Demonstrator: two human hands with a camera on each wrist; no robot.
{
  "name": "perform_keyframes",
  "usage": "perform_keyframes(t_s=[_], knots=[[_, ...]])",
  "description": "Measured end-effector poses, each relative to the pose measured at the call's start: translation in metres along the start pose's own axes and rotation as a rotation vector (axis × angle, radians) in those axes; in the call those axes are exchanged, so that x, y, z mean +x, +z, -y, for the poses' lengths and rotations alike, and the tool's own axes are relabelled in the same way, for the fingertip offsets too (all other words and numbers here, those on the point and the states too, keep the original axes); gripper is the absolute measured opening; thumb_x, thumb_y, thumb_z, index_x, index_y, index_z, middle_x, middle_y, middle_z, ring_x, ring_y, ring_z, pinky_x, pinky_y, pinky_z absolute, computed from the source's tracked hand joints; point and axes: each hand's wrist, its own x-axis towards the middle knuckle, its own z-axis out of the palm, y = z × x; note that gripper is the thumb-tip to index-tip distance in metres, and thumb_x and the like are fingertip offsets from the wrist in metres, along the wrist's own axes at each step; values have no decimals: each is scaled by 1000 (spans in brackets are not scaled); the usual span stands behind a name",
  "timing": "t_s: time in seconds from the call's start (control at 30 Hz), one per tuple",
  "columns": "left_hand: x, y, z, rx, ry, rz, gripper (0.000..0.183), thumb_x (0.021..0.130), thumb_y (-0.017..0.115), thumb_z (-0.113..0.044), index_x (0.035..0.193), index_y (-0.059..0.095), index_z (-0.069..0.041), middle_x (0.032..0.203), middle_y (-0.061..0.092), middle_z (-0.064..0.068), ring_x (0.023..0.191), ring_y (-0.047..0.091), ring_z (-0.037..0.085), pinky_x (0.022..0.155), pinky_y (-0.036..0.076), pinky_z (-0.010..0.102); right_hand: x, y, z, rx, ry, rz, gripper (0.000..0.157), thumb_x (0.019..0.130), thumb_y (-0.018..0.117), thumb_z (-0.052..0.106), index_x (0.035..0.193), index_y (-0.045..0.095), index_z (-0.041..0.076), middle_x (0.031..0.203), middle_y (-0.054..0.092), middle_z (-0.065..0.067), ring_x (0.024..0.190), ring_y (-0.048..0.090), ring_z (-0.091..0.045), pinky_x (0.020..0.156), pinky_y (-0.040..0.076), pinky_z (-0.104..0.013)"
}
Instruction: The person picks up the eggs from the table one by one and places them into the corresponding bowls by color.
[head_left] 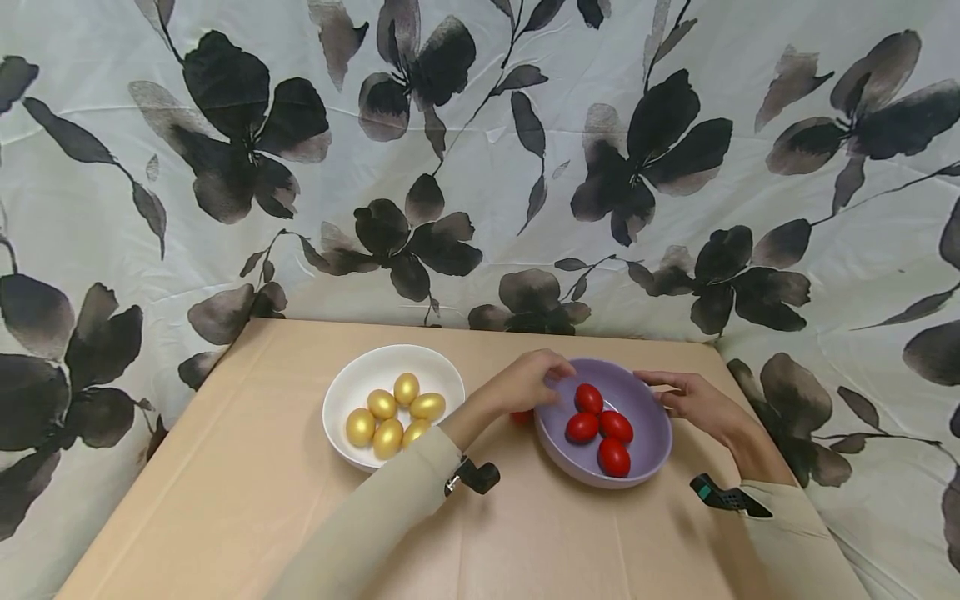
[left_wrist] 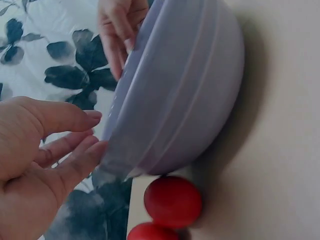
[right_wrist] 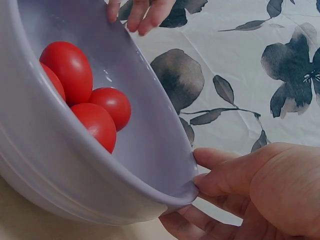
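A purple bowl (head_left: 651, 408) stands on the right part of the table, with several red eggs (head_left: 614, 457) inside. At its right rim, my right hand (head_left: 693, 404) pinches the edge; the right wrist view shows thumb and fingers meeting the rim (right_wrist: 187, 200). My left hand (head_left: 525, 385) is at the opposite rim, fingertips against or just over the edge. In the left wrist view its thumb stands apart from the bowl, fingers loosely bent. Two more red eggs (left_wrist: 172, 201) lie outside, beside the bowl's left side, mostly hidden behind the left hand in the head view.
To the left, a white bowl (head_left: 337, 387) holds several gold eggs (head_left: 387, 438); the left forearm passes in front of its right side. Both bowls stand on a tan-covered table (head_left: 225, 467). Behind the table hangs a white cloth (head_left: 525, 208) printed with dark flowers.
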Motion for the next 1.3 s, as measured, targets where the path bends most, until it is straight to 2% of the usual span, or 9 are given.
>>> perform_keyframes(t_s=[0.13, 0.3, 0.47, 0.67, 0.83, 0.97, 1.13, 1.3], knots=[[-4, -10, 8, -54, -20, -31, 40, 89, 72, -1, 129, 67, -6, 128, 67, 8, 119, 61, 17, 107, 49, 30, 1, 0, 0, 3, -4, 1, 50, 101, 54, 0, 150, 49, 7, 153, 43, -28, 133, 48, -54, 96, 55, -53], [-7, -19, 17, -73, -46, -45, 40, 89, 71, 0, 129, 67, -7, 128, 67, 9, 118, 62, 22, 105, 51, 37, 0, -1, 0, -6, -4, 1, 49, 101, 54, 2, 150, 49, 6, 153, 43, -28, 133, 48, -53, 97, 54, -53], [-10, -25, 27, -110, -82, -48, 40, 89, 70, 2, 128, 67, -7, 128, 66, 10, 120, 61, 28, 103, 52, 39, 0, -1, 0, -13, 4, -4, 50, 101, 54, 3, 150, 49, 7, 153, 43, -27, 134, 47, -53, 98, 54, -54], [-12, -30, 34, -104, -114, -72, 40, 89, 69, 3, 128, 67, -4, 129, 66, 12, 120, 63, 30, 100, 54, 35, 1, -2, -1, -19, -1, -3, 49, 102, 53, 3, 150, 49, 7, 153, 43, -26, 134, 47, -52, 99, 53, -55], [-12, -30, 36, -103, -177, -100, 37, 88, 68, 5, 124, 68, -5, 128, 66, 13, 116, 64, 28, 97, 56, 35, 3, -3, -3, -17, -2, -2, 48, 102, 53, 4, 150, 49, 7, 153, 43, -27, 133, 48, -52, 99, 53, -54], [-10, -29, 36, -86, -214, -112, 37, 87, 68, 6, 123, 69, -4, 127, 66, 15, 116, 62, 30, 99, 55, 38, 5, -4, -3, -13, 3, -3, 48, 102, 54, 4, 150, 50, 7, 153, 44, -27, 133, 49, -52, 99, 53, -55], [-6, -26, 38, -49, -265, -103, 36, 86, 70, 4, 121, 70, -4, 128, 64, 19, 121, 59, 35, 104, 52, 41, 7, -5, -3, -20, 4, 0, 49, 102, 54, 3, 150, 49, 7, 153, 43, -27, 133, 48, -52, 98, 54, -54], [-1, -25, 41, -19, -282, -87, 36, 86, 71, 3, 122, 69, -1, 128, 64, 22, 121, 58, 36, 105, 51, 42, 9, -5, -2, -23, 1, 3, 50, 101, 54, 2, 150, 50, 8, 153, 44, -26, 133, 49, -51, 98, 54, -53]])
